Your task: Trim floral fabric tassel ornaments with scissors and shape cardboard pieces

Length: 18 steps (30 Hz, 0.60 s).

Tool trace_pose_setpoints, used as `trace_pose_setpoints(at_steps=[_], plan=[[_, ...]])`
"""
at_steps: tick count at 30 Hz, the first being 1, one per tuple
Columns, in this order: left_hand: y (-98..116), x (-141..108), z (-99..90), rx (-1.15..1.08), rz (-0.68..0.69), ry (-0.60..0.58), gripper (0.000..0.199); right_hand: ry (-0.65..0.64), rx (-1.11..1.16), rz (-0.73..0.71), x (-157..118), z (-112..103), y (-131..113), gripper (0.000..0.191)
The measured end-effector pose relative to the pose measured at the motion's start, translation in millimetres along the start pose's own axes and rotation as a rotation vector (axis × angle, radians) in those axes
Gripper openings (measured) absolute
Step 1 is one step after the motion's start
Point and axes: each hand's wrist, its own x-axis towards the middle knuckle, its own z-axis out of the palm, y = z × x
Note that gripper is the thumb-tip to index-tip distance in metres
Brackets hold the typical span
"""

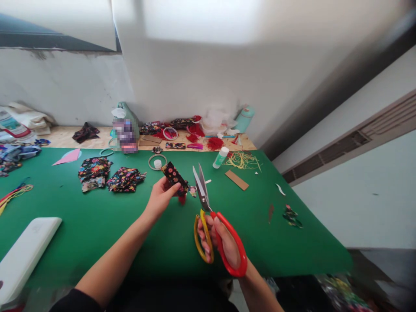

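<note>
My left hand [161, 196] pinches a flat rectangular piece covered in black floral fabric [175, 177], lifted over the table. A bit of red thread [182, 199] hangs beneath it, and a small floral scrap [193, 190] shows at its right end. In my right hand [211, 236] is a large pair of scissors [202, 190] with one red and one yellow handle, fingers through the loops. Their blades point up and away, slightly parted, just right of the fabric piece, with nothing visible between them.
Floral fabric pieces [125, 179] lie to the left on the green table [107, 234]. A glue stick [221, 157], yellow strings [242, 160] and a cardboard strip [237, 180] lie right of centre. A white device [29, 255] sits at front left. Turquoise bottle [244, 119] stands by the wall.
</note>
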Motion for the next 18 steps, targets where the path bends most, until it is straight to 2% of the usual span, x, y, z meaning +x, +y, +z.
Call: trace_pose_setpoints(at_steps=[4,8,13,18], plan=[[6.2,-3.8,3.2,-0.088,-0.104,-0.036,0.036,0.078,-0.071,0.012,-3.2,0.8,2.0,0.054],[13.1,-6.4,3.9,-0.23,-0.137,-0.05,0.035,0.151,-0.201,0.006,-8.5,0.0,8.7,0.051],[14.8,-5.8,0.6,-0.299,-0.162,-0.03,0.037,0.091,-0.371,0.007,-13.8,0.8,12.5,0.049],[15.0,-5.5,0.2,-0.277,-0.142,-0.002,0.031,0.059,-0.423,-0.009,-15.1,3.0,10.1,0.048]])
